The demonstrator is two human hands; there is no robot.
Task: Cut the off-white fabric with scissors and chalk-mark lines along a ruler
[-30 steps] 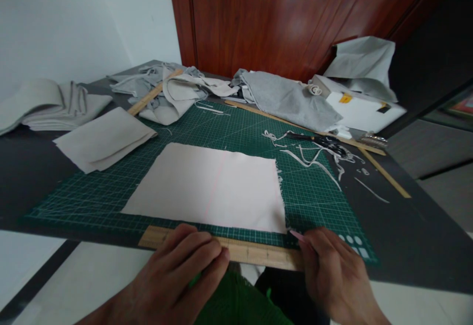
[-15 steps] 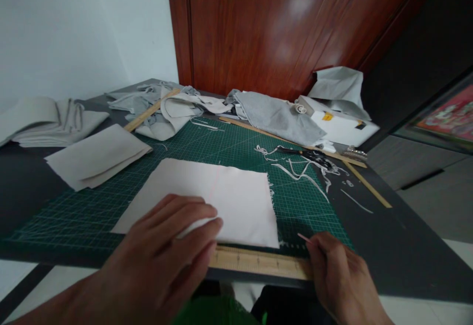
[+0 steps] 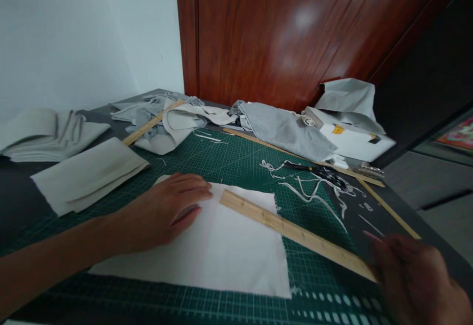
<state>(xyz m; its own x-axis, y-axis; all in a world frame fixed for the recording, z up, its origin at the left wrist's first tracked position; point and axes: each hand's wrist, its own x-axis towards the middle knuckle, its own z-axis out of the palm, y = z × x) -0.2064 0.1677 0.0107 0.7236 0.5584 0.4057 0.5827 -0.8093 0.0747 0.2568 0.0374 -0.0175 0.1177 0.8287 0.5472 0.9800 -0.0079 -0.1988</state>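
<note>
A white cloth point(image 3: 236, 246) with a frayed right edge and a faint pink line lies on the green cutting mat point(image 3: 318, 276). My left hand point(image 3: 170, 211) rests on its upper left part, fingers loosely spread and nothing held. At the lower right, my right hand point(image 3: 417, 271), somewhat blurred, grips the right end of a wooden ruler point(image 3: 295, 230). The ruler slants up to the left, its far end over the cloth's upper middle. A thin pinkish stick point(image 3: 372, 237) pokes out from the same hand's fingertips.
Folded cloth point(image 3: 88, 175) and a cloth stack point(image 3: 55, 135) are at left. Scissors point(image 3: 321, 171) lie among fabric strips at right. Behind are grey fabric point(image 3: 284, 128), a long ruler point(image 3: 258, 141) and a white box point(image 3: 351, 135). Another ruler point(image 3: 389, 209) lies far right.
The ruler has risen from the table's front edge to a slant across the cloth's right part. My right hand has moved right with it; my left hand has shifted up the cloth. The view has shifted.
</note>
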